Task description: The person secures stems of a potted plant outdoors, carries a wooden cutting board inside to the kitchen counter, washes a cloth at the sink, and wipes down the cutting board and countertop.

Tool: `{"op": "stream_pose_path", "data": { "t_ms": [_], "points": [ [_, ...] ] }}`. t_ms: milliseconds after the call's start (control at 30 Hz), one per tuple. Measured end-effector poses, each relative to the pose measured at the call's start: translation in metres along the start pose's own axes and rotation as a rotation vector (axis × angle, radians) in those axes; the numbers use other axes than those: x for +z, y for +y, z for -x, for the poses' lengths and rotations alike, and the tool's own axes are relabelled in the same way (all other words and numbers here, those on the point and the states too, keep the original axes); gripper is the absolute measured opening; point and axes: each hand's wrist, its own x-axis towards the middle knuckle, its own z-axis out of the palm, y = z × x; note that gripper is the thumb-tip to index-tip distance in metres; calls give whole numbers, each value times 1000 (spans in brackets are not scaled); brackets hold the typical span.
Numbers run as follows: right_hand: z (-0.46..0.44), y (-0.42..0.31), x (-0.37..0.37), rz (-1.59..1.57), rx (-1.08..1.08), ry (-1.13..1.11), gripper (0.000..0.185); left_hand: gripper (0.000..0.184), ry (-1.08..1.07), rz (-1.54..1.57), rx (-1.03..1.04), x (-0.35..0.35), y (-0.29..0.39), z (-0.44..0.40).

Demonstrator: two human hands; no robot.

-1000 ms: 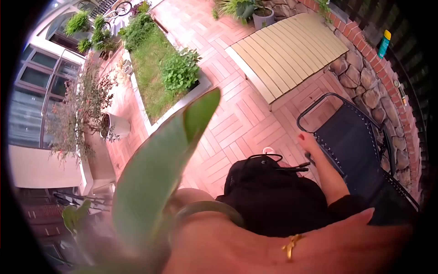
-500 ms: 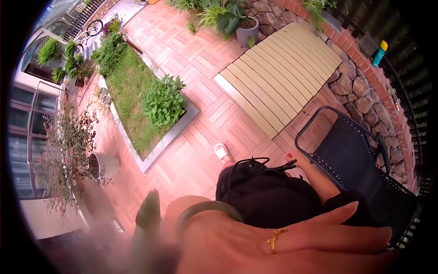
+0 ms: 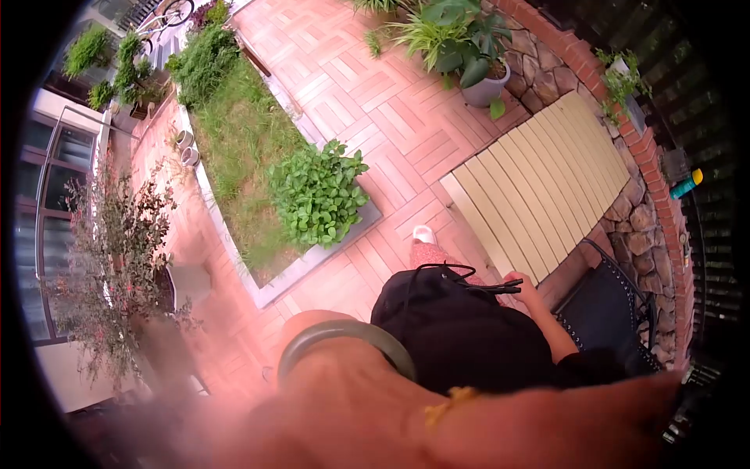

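My left hand [image 3: 531, 426] is raised very close to the camera and fills the bottom of the view. It wears a green bangle [image 3: 344, 328] and a gold ring [image 3: 449, 402]. Its fingers are blurred and run off towards the lower right, so their pose is unclear. Lower down, my right hand [image 3: 516, 283] hangs beside my black top [image 3: 461, 328], close to the slatted wooden platform [image 3: 547, 187]. Black cords [image 3: 492, 286] partly cover that hand, and its fingers are too small to read.
A black lounge chair [image 3: 598, 305] stands at the right by the stone wall [image 3: 648, 266]. A teal spray can with a yellow cap [image 3: 686, 184] is on the brick ledge. Ahead lies a bordered grass bed [image 3: 242, 156] with a leafy bush [image 3: 316, 191]; potted plants stand around the tiled floor [image 3: 344, 94].
The view has swung, so the platform and chair sit further right and lower. My left hand has come nearer the camera and its fingers have blurred. Patterned trousers now show above the white slipper.
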Motion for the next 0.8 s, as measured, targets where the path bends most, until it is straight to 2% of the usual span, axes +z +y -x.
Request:
{"op": "stream_pose_path", "data": {
  "t_ms": [67,133,167,333,467,533,567,633,667,733,800],
  "points": [
    [-44,13,13,112,-35,-79,18,29,23,-29,55,-37,26,-4],
    [-75,-39,-8,276,20,-151,20,30,36,-83,103,-76,50,-8],
    [-93,-73,-26,263,49,-229,22,31,46,-112,129,-96,60,-12],
    [-257,-160,-58,349,-147,-297,21,33,59,-271,217,-209,107,-52],
    [-405,-296,-134,498,-221,-254,24,35,-37,-392,331,-289,157,-112],
    [-473,-347,-173,388,-309,-166,25,36,-522,-937,976,-352,166,-157],
    [-531,-419,-199,371,-412,-58,24,36,-642,-951,956,-390,190,-174],
    [-562,-473,-208,346,-483,4,24,35,-770,-1262,870,-415,206,-149],
    [-571,-487,-217,362,-482,8,24,35,-779,-1266,863,-432,211,-151],
    [-600,-527,-220,377,-491,8,24,41,-907,-804,411,-478,225,-157],
    [-631,-570,-218,401,-602,-54,24,50,-938,-332,-5,-533,237,-159]
  ]
}}
